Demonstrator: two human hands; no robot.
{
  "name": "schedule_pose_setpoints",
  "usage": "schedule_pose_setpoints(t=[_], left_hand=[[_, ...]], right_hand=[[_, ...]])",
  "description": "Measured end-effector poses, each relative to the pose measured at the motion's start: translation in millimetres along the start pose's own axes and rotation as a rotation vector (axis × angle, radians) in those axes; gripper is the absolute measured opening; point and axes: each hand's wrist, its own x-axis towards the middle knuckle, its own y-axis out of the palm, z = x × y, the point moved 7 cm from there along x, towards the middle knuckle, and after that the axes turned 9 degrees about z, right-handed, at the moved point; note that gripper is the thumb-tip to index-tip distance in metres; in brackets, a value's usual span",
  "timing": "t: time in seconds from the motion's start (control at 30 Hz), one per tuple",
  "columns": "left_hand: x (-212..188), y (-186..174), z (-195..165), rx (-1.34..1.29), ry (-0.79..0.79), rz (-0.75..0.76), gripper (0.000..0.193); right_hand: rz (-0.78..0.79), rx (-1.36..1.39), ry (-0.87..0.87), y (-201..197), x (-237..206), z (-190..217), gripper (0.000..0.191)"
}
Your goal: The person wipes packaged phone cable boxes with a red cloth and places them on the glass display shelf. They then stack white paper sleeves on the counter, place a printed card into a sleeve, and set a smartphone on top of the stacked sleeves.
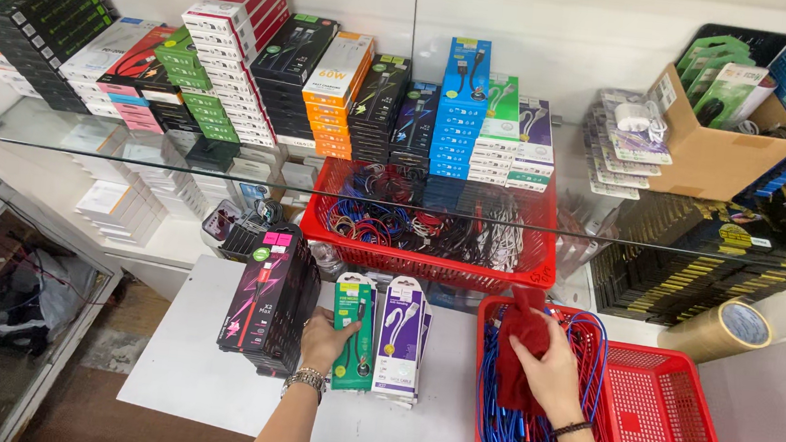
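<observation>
Left hand [326,338] grips a green cable pack [355,331], fingers wrapped on its left edge; pack lies on the white table [201,356], top of a small pile. Just beside it a purple-white cable pack [400,337], also stacked. Left of the hand, touching it, a tall stack of black-pink boxes [270,300].

Right hand [550,372] is closed on a red cloth [523,341], pressing it onto blue cables [526,432] inside a red basket [677,436]. Basket's right half bare.

Behind: bigger red basket [427,264] full of tangled cables, sits under a glass shelf [31,137] that blurs its contents. Shelf carries rows of stacked boxes [464,113], many colours. Cardboard box [717,150] upper right, tape roll [720,330] by the wall.

Right fingertips buried in cloth, can't see them. Front basket cut off at bottom edge. Things under the shelf at left too small to make out.
</observation>
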Motion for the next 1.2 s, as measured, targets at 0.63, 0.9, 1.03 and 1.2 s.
schedule_pose_setpoints(t=[0.63, 0.9, 1.03, 1.2], left_hand=[[-110, -25, -103, -0.982, 0.351, 0.422, 0.044], [-129, -80, -132, -0.207, 0.765, -0.042, 0.041], [-138, -84, -144, -0.215, 0.777, -0.053, 0.038], [-142, -80, -160, -0.500, 0.880, -0.042, 0.028]], right_hand=[[-0.044, 0.415, -0.216, 104, 35, 189, 0.048], [0.475, 1.092, 0.043, 153, 32, 187, 0.046], [0.480, 1.204, 0.130, 146, 46, 175, 0.040], [0.177, 1.222, 0.248, 143, 45, 141, 0.036]])
